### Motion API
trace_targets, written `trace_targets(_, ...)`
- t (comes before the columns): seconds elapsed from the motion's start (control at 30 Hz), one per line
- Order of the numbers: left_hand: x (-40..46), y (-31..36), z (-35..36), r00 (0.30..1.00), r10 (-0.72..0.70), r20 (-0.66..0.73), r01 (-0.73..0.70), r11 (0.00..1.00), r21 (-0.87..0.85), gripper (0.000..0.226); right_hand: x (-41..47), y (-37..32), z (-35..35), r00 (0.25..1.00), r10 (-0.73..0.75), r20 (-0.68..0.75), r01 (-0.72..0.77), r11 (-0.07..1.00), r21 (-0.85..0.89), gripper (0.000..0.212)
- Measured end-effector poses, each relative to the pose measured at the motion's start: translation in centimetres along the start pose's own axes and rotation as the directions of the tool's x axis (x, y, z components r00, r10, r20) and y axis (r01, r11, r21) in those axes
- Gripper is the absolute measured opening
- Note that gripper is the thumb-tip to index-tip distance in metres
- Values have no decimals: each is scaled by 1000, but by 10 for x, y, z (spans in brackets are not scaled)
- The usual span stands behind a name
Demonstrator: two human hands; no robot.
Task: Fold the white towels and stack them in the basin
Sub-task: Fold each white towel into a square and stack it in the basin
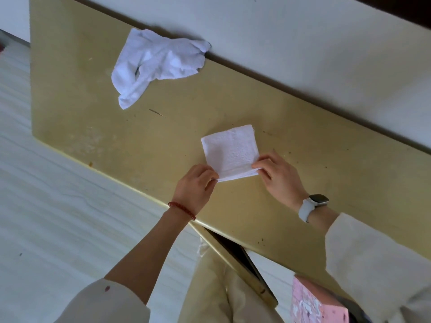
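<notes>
A small white towel (231,150), folded into a rough square, lies flat on the yellowish table (163,141). My left hand (196,185) pinches its near left corner. My right hand (277,173) pinches the near right corner, fingers curled over the folded edge. A second white towel (156,64) lies crumpled at the far side of the table, against the wall. No basin is in view.
The table runs diagonally along a white wall (303,43). Its near edge borders a pale floor (58,206). A pink patterned object (314,301) sits below the table at the bottom right. A dark gap opens under the table edge near my legs.
</notes>
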State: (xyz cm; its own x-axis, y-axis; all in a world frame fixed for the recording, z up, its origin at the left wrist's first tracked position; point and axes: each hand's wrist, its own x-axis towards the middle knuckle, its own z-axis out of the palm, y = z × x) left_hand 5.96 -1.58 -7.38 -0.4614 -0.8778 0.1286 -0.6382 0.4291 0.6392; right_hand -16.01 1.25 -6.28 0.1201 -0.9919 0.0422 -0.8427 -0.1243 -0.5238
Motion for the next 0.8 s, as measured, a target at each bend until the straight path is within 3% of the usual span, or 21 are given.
trace_targets(0.23, -2, -3, 6, 999, -2, -32, 3, 1000, 17, 12, -2, 3, 7, 999, -50, -6, 49, 999, -5, 19)
trace_targets(0.43, -4, -6, 8, 995, 88, -47, -83, 991, 100, 14, -6, 10, 9, 997, -75, 8, 75, 997, 13, 15)
trace_targets(0.63, -8, -12, 8, 983, 168, -69, -157, 978, 141, 5, -7, 10, 6, 987, -160, -1, 159, 978, -134, 13)
trace_targets(0.7, -9, -11, 5, 988, 117, -97, -106, 988, 114, 13, -3, 4, 6, 983, -173, -52, 159, 965, -208, 15)
trace_targets(0.8, 0, -8, 0, 954, -237, -184, 225, 971, -87, 19, 13, -13, 14, 977, -202, -65, 178, 946, -272, 28)
